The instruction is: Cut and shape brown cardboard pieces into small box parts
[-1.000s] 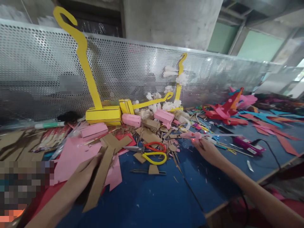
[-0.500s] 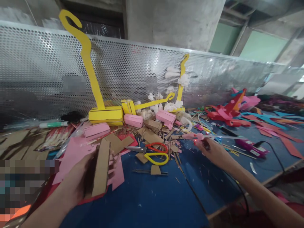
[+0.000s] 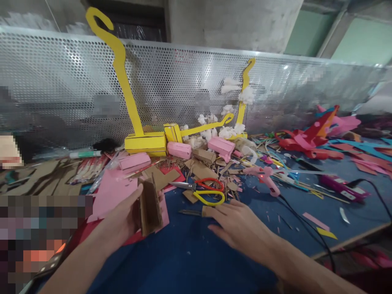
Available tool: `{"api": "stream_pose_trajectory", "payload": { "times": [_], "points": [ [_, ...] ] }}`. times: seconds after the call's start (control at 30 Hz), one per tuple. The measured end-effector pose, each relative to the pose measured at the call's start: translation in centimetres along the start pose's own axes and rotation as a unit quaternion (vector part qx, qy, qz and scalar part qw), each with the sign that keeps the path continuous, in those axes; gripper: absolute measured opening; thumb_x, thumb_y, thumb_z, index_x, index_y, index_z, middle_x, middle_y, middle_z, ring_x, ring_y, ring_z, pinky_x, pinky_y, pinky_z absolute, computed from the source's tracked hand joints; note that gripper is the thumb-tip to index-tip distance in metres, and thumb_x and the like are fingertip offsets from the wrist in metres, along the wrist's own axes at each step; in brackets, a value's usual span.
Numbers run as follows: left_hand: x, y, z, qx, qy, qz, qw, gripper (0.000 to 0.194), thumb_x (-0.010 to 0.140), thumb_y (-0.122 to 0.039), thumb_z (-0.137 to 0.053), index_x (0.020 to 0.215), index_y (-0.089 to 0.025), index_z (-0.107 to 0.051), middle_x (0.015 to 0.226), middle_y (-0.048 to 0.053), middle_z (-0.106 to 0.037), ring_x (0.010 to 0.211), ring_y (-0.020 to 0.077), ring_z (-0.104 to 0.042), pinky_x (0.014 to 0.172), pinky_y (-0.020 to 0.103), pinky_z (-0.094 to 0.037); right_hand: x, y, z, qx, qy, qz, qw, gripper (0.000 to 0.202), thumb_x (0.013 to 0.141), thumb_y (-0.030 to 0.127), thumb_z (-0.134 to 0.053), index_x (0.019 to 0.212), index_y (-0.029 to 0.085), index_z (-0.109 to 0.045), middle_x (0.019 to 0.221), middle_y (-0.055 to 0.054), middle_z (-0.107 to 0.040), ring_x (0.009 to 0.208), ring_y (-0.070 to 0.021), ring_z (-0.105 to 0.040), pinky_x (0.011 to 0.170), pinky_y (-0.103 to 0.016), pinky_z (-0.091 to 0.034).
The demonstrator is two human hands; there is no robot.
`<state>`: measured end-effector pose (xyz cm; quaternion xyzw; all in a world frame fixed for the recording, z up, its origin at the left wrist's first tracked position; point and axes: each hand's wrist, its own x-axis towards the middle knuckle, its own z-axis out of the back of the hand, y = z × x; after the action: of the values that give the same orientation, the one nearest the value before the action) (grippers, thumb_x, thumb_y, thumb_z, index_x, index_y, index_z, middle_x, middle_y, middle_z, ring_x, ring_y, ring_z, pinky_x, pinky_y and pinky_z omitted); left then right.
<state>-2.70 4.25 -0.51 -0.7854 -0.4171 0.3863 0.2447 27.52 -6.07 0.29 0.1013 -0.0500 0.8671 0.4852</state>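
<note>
My left hand (image 3: 124, 212) grips a folded cardboard channel (image 3: 150, 208) that stands on edge, its open side facing me. My right hand (image 3: 241, 224) is low over the blue table, fingers stretched out and apart. Its fingertips are at a small cardboard piece (image 3: 207, 211) lying across thin metal tweezers (image 3: 190, 212); whether they touch it is hard to tell. Just beyond lie scissors (image 3: 210, 191) with red and yellow handles. A pink glue gun (image 3: 266, 177) with a small red light rests on the table, to the right of the scissors.
Cardboard scraps (image 3: 196, 169), pink blocks (image 3: 179, 150) and yellow hook-topped stands (image 3: 131, 106) crowd the back along a perforated metal panel (image 3: 171, 90). Pink sheet (image 3: 112, 192) lies at left. A black cord (image 3: 301, 222) trails from the glue gun; a purple device (image 3: 343, 188) sits at right.
My right hand has left the glue gun, which now lies on the table, and moved left to the tweezers. The cardboard channel in my left hand has turned, showing its hollow side.
</note>
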Motion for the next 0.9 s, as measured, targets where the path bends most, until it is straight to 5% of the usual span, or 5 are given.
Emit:
{"api": "stream_pose_trajectory", "payload": {
  "times": [0.27, 0.37, 0.53, 0.7, 0.9],
  "points": [
    [-1.7, 0.3, -1.6, 0.108, 0.023, -0.133, 0.985, 0.044, 0.083, -0.038, -0.081, 0.119, -0.015, -0.067, 0.115, 0.016, -0.076, 0.105, 0.0327, -0.074, 0.089, 0.045, -0.063, 3.1, -1.1, 0.9, 0.082, -0.112, -0.016, 0.990, 0.021, 0.102, 0.020, -0.053, 0.104, 0.023, -0.074, 0.087, -0.004, -0.080, 0.076, -0.0218, -0.074, 0.075, -0.035, -0.050],
    [-2.3, 0.6, -2.4, 0.178, 0.019, -0.265, 0.948, 0.041, 0.077, -0.037, -0.086, 0.107, -0.017, -0.067, 0.103, 0.011, -0.078, 0.095, 0.0298, -0.075, 0.083, 0.042, -0.064, 4.0, -0.6, 2.7, 0.291, -0.182, -0.066, 0.937, 0.024, 0.100, 0.028, -0.058, 0.121, 0.028, -0.071, 0.114, -0.004, -0.078, 0.094, -0.0206, -0.073, 0.078, -0.031, -0.053],
    [-2.0, 1.5, -2.4, 0.290, 0.029, -0.433, 0.853, 0.046, 0.074, -0.021, -0.085, 0.105, -0.026, -0.051, 0.115, 0.005, -0.070, 0.108, 0.0258, -0.071, 0.091, 0.040, -0.060, 6.6, 1.2, 3.7, 0.581, -0.164, -0.083, 0.793, 0.019, 0.099, 0.037, -0.064, 0.112, 0.025, -0.069, 0.083, 0.000, -0.073, 0.072, -0.0135, -0.067, 0.064, -0.024, -0.052],
    [-1.5, 2.7, -2.2, 0.348, 0.048, -0.454, 0.819, 0.047, 0.077, -0.011, -0.077, 0.101, -0.027, -0.041, 0.111, 0.003, -0.066, 0.108, 0.0192, -0.067, 0.091, 0.034, -0.055, 7.8, 3.6, 1.8, 0.743, -0.111, -0.079, 0.655, 0.035, 0.095, 0.034, -0.070, 0.124, 0.025, -0.054, 0.076, 0.004, -0.068, 0.064, -0.0113, -0.065, 0.060, -0.022, -0.047],
    [-1.9, 3.3, -2.6, 0.378, 0.067, -0.447, 0.808, 0.051, 0.074, -0.011, -0.079, 0.100, -0.027, -0.037, 0.114, 0.005, -0.066, 0.105, 0.0212, -0.068, 0.088, 0.035, -0.053, 7.0, 4.6, 0.6, 0.775, -0.039, -0.081, 0.625, 0.029, 0.094, 0.045, -0.071, 0.093, 0.017, -0.064, 0.081, -0.004, -0.071, 0.065, -0.0123, -0.067, 0.058, -0.022, -0.045]
  ]
}}
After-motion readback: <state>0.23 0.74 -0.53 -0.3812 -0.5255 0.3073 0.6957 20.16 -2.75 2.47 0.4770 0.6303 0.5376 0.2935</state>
